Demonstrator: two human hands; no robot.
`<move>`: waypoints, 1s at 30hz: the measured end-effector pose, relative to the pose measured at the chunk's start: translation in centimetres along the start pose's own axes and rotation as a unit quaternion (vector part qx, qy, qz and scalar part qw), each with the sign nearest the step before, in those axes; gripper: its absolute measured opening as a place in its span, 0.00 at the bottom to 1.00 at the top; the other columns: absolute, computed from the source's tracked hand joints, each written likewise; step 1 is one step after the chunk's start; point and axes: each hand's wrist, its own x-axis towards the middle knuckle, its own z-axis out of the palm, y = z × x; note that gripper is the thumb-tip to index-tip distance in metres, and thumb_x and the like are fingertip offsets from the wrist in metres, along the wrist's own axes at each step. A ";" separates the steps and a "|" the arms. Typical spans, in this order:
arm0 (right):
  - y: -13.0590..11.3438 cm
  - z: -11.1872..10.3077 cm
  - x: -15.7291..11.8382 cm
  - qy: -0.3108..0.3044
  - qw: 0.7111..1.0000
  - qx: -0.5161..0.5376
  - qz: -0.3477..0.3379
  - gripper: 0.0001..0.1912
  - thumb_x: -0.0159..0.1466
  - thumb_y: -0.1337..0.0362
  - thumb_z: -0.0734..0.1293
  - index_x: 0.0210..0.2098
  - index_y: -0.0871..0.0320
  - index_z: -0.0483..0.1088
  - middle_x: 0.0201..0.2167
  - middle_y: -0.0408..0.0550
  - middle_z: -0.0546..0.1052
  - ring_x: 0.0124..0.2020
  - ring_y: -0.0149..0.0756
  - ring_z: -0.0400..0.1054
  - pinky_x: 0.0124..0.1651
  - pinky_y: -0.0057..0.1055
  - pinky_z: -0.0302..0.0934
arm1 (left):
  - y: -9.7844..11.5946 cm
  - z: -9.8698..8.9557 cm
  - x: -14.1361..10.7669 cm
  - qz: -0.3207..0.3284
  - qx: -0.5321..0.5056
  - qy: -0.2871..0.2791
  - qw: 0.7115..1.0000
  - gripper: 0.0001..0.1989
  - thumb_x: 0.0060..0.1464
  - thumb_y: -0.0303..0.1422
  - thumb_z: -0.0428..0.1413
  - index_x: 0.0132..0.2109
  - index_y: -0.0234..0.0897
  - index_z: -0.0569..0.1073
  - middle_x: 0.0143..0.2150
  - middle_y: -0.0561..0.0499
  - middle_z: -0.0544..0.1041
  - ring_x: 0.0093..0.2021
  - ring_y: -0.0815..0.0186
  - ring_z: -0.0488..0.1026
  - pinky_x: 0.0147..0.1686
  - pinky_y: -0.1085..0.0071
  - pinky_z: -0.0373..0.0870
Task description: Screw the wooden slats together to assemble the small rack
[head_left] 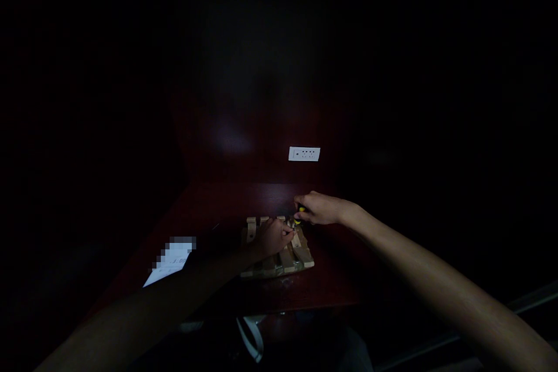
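My right hand [320, 208] is closed around the yellow and black handle of a screwdriver [298, 221], which points down at the right side of a slatted wooden piece [288, 261]. My left hand [275, 236] lies across the slats, with thumb and finger pinched close to the tool's lower end. Whatever small thing sits between those fingertips is too dark and small to make out. Pale slats run front to back on the piece, and a dark hole shows in the leftmost slat [251, 231]. My left hand covers the middle slats.
The piece rests on a dark red table [305, 296]. To the left lies a bright sheet or screen [170, 267], partly blurred out. A white socket panel [304, 154] is on the wall behind. A white strap-like loop [253, 340] shows below the table's front edge. Surroundings are very dark.
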 end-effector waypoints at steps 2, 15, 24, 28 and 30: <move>-0.3 -0.1 0.3 -0.010 1.000 0.002 0.016 0.03 0.62 0.66 0.66 0.31 0.58 0.70 0.17 0.41 0.71 0.19 0.31 0.63 0.24 0.27 0.49 | -0.1 0.1 0.0 0.007 -0.001 0.002 1.000 0.16 0.57 0.33 0.50 0.26 0.34 0.77 0.20 0.54 0.69 0.21 0.72 0.60 0.25 0.74 0.50; -0.1 0.1 0.7 0.019 0.997 0.027 0.066 0.05 0.55 0.63 0.71 0.30 0.58 0.73 0.21 0.43 0.75 0.21 0.31 0.66 0.25 0.26 0.53 | 0.5 -0.4 -0.2 -0.009 0.007 0.007 1.000 0.15 0.57 0.34 0.50 0.31 0.35 0.79 0.22 0.53 0.73 0.23 0.70 0.64 0.26 0.74 0.54; 0.1 -0.2 1.2 -0.042 0.992 0.094 0.076 0.02 0.56 0.67 0.68 0.27 0.57 0.70 0.12 0.37 0.70 0.16 0.29 0.64 0.21 0.24 0.52 | 0.3 0.1 -0.1 -0.009 0.013 0.022 1.000 0.16 0.59 0.36 0.50 0.30 0.34 0.78 0.23 0.51 0.73 0.23 0.69 0.66 0.27 0.72 0.54; 0.4 -0.1 1.3 -0.045 0.991 0.086 0.093 0.06 0.57 0.64 0.67 0.25 0.57 0.70 0.12 0.38 0.70 0.14 0.29 0.64 0.19 0.25 0.52 | 0.3 0.1 -0.1 0.004 0.018 0.013 1.000 0.15 0.58 0.34 0.50 0.29 0.34 0.78 0.24 0.51 0.74 0.24 0.69 0.67 0.27 0.73 0.54; 0.4 -0.3 1.4 -0.039 0.992 0.070 0.097 0.05 0.55 0.64 0.69 0.24 0.57 0.71 0.11 0.38 0.69 0.14 0.30 0.63 0.19 0.25 0.51 | 0.4 0.0 -0.1 -0.005 0.017 0.012 1.000 0.15 0.58 0.35 0.50 0.31 0.35 0.79 0.24 0.51 0.75 0.24 0.69 0.67 0.27 0.73 0.55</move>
